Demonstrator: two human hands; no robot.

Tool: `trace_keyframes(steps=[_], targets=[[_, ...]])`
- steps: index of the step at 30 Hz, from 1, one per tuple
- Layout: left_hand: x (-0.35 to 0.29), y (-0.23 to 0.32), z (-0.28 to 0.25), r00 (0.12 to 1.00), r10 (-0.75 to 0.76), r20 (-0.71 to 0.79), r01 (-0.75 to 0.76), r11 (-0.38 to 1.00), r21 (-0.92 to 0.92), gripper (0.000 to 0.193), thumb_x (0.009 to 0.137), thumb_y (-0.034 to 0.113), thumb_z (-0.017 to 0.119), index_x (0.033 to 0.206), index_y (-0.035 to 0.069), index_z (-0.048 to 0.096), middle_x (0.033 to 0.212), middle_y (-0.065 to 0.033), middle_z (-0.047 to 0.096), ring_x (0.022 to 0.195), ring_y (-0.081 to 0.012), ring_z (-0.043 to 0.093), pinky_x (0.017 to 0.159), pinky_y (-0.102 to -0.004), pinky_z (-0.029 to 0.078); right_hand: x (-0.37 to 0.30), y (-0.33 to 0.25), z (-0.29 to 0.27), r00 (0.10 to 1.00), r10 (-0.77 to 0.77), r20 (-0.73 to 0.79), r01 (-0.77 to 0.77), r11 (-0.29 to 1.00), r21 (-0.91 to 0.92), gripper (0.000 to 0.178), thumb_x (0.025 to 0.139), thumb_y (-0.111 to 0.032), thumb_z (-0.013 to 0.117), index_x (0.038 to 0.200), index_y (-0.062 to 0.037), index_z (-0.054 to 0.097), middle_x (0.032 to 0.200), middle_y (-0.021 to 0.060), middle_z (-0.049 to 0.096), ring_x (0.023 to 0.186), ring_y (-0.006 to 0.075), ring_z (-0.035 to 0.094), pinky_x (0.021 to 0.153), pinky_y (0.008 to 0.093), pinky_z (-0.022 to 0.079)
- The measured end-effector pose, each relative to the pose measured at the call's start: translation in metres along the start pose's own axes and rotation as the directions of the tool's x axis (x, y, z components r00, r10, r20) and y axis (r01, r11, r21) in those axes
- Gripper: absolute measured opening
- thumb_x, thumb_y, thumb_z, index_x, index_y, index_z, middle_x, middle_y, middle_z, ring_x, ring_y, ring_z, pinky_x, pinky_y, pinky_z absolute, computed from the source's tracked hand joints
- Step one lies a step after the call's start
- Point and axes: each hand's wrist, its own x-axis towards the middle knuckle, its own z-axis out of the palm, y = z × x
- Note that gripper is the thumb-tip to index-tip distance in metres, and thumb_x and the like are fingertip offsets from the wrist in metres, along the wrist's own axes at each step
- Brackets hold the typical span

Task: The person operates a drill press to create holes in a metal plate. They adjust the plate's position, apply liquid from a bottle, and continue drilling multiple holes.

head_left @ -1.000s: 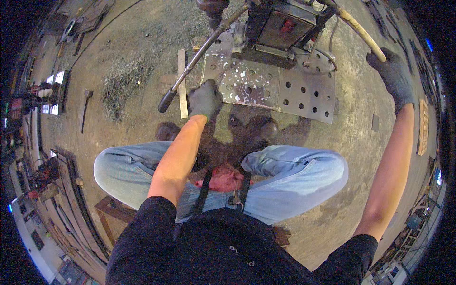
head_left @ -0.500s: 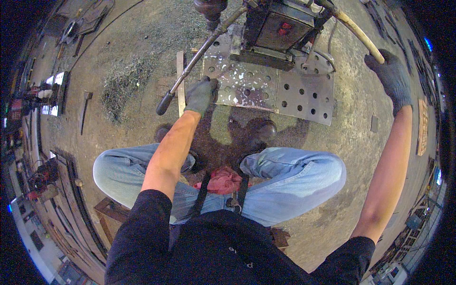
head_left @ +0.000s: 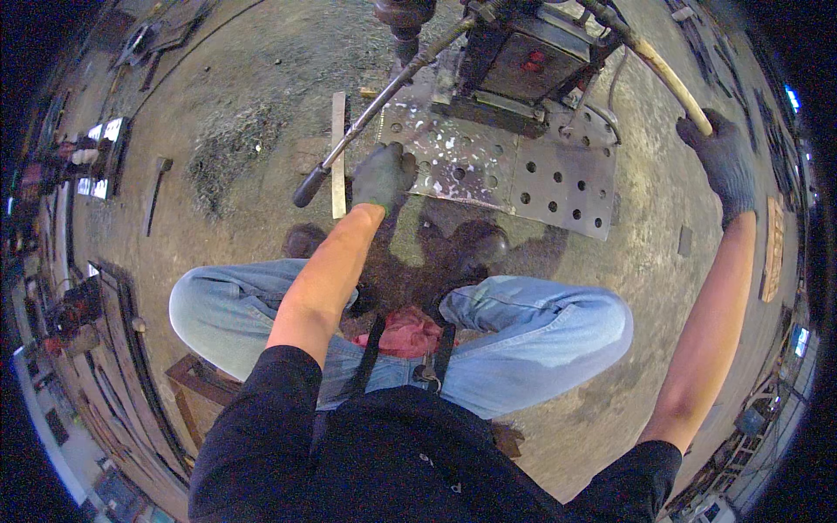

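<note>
My left hand (head_left: 384,177), in a dark grey glove, has its fingers curled over the near left edge of a metal plate (head_left: 556,186) with rows of round holes. The fingertips are partly hidden. A drilling machine (head_left: 534,65) stands on the plate, its dark spindle (head_left: 404,24) beyond my left hand. To the right, my gloved right hand (head_left: 722,164) is closed around the end of a pale yellowish handle (head_left: 667,74) reaching out from the machine. A steel lever with a black grip (head_left: 311,186) slants down left of my left hand, untouched.
A flat pale strip (head_left: 338,157) lies beside the lever. Metal shavings (head_left: 235,152) are heaped on the floor at left, near a hammer (head_left: 157,196). A wooden piece (head_left: 773,248) lies at far right. My bent knees flank a red cloth (head_left: 405,333).
The view has shifted slightly, with the machine and plate appearing a little lower and to the right. My left hand has moved slightly right at the plate's edge. My right hand stays on the handle.
</note>
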Motion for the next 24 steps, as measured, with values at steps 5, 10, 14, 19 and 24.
trace_keyframes(steps=[5, 10, 14, 19, 24], targets=[[-0.004, 0.009, 0.000, 1.000, -0.024, 0.014, 0.024, 1.000, 0.004, 0.035, 0.091, 0.021, 0.060, 0.122, 0.005, 0.059, 0.112, -0.0268, 0.062, 0.100, -0.0477, 0.064, 0.087, -0.0560, 0.052, -0.001, -0.003, -0.003, 0.998, 0.055, 0.038, -0.054, 0.998, -0.010, 0.043, 0.085, -0.041, 0.074, 0.108, -0.0044, 0.073, 0.070, 0.0057, 0.065, 0.054, 0.0148, 0.056, 0.052, 0.0359, 0.042], [-0.004, -0.001, 0.019, 0.978, 0.144, -0.151, -0.150, 0.988, -0.029, 0.062, 0.091, 0.018, 0.060, 0.149, 0.011, 0.040, 0.118, -0.0248, 0.062, 0.103, -0.0472, 0.064, 0.088, -0.0554, 0.052, 0.002, -0.003, -0.001, 0.997, 0.048, 0.060, -0.049, 0.999, 0.019, 0.043, 0.085, -0.041, 0.074, 0.108, -0.0049, 0.073, 0.070, 0.0051, 0.065, 0.054, 0.0148, 0.056, 0.052, 0.0355, 0.042], [-0.013, -0.012, 0.027, 0.963, 0.154, -0.221, -0.153, 0.988, 0.023, 0.062, 0.090, 0.023, 0.062, 0.147, 0.011, 0.041, 0.122, -0.0230, 0.063, 0.101, -0.0452, 0.066, 0.088, -0.0552, 0.052, 0.002, -0.008, 0.000, 0.999, 0.023, 0.039, -0.025, 0.999, 0.031, 0.042, 0.086, -0.042, 0.074, 0.105, -0.0045, 0.072, 0.071, 0.0052, 0.065, 0.054, 0.0153, 0.057, 0.052, 0.0353, 0.043], [-0.016, -0.010, 0.019, 0.998, -0.060, 0.027, 0.057, 0.995, 0.087, 0.045, 0.089, 0.035, 0.065, 0.127, 0.011, 0.058, 0.113, -0.0208, 0.067, 0.103, -0.0405, 0.067, 0.086, -0.0552, 0.051, -0.004, -0.005, -0.005, 0.999, 0.043, 0.023, -0.042, 0.999, -0.032, 0.043, 0.085, -0.044, 0.073, 0.102, -0.0037, 0.072, 0.072, 0.0078, 0.067, 0.058, 0.0171, 0.060, 0.056, 0.0379, 0.046], [-0.022, -0.030, 0.033, 0.989, -0.076, -0.131, 0.066, 0.995, -0.080, 0.039, 0.090, 0.041, 0.064, 0.112, 0.009, 0.064, 0.105, -0.0213, 0.070, 0.098, -0.0415, 0.067, 0.086, -0.0532, 0.051, -0.002, -0.008, -0.004, 1.000, -0.027, -0.003, 0.027, 0.997, -0.067, 0.046, 0.084, -0.045, 0.073, 0.104, -0.0037, 0.073, 0.077, 0.0125, 0.070, 0.068, 0.0215, 0.065, 0.066, 0.0413, 0.050]])
